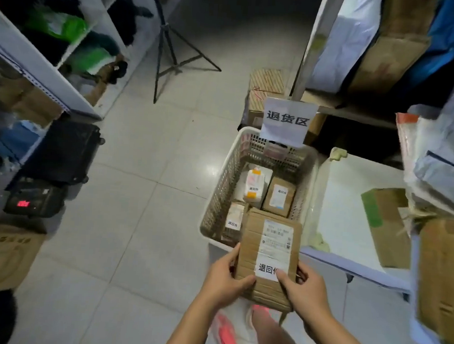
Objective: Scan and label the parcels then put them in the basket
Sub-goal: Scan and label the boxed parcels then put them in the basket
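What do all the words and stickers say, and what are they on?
"退货区": white paper sign above the basket.
"退回", with a third character half covered by the right hand: white sticker on the held parcel.
"退回件": small stickers on three parcels in the basket.
Too blurred to read: the held parcel's shipping label and the red digits on the black device.

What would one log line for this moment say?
left hand: holds cardboard parcel | right hand: holds it, thumb on white label | parcel: over basket near rim | basket: contains other labelled parcels
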`<state>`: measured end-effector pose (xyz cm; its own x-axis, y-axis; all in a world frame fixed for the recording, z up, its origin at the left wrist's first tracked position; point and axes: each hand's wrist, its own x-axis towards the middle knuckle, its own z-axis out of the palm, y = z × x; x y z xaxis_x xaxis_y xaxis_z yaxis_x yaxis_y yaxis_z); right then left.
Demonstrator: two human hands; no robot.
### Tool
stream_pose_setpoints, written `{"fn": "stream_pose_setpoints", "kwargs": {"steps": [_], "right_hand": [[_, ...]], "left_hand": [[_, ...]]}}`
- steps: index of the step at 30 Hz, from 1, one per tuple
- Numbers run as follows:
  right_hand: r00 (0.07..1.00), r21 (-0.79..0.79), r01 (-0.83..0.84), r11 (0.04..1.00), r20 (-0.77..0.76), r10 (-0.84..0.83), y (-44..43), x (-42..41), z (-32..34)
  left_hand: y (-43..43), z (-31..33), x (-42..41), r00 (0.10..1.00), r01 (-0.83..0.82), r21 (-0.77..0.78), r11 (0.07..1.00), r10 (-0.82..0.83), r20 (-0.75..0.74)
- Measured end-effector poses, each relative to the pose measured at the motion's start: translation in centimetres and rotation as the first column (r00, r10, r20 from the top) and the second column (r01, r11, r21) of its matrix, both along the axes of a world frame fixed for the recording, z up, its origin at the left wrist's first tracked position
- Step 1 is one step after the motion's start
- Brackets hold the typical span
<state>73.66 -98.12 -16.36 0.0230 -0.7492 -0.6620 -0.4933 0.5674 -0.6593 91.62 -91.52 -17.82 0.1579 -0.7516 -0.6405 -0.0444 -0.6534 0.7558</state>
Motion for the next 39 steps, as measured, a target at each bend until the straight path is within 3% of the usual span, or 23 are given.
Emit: {"fn": "stream_pose_setpoints", "kwargs": {"steps": [10, 23, 30, 35, 39], "right_hand": [[0.989, 0.089, 0.145, 0.985, 0.024, -0.147, -9.6, 1.9, -18.2], [0.983, 0.173, 0.046, 0.984, -0.181, -0.014, -12.3, 3.2, -44.3], [0.971, 0.21, -0.003, 0.978, -0.232, 0.053, -12.6, 3.6, -51.2], [0.928, 0.242, -0.069, 0.968, -0.34, 0.152, -13.6, 3.2, -52.1], [0.863, 0.208, -0.22, 0.953, -0.415, 0.29, -14.4, 3.7, -48.4]], "left_hand": [[-11.3, -17.2, 1.6, 0.991, 0.103, 0.112, 0.988, -0.111, 0.068], [-16.0, -42.6, 2.8, 0.97, 0.203, 0.254, 0.946, -0.23, 0.081], [-15.9, -47.9, 3.1, 0.899, 0.289, 0.31, 0.906, -0.368, 0.237], [-16.9, -49.1, 1.8, 0.754, 0.371, 0.365, 0.854, -0.507, 0.418], [-16.8, -45.3, 2.1, 0.608, 0.46, 0.39, 0.798, -0.603, 0.516]]}}
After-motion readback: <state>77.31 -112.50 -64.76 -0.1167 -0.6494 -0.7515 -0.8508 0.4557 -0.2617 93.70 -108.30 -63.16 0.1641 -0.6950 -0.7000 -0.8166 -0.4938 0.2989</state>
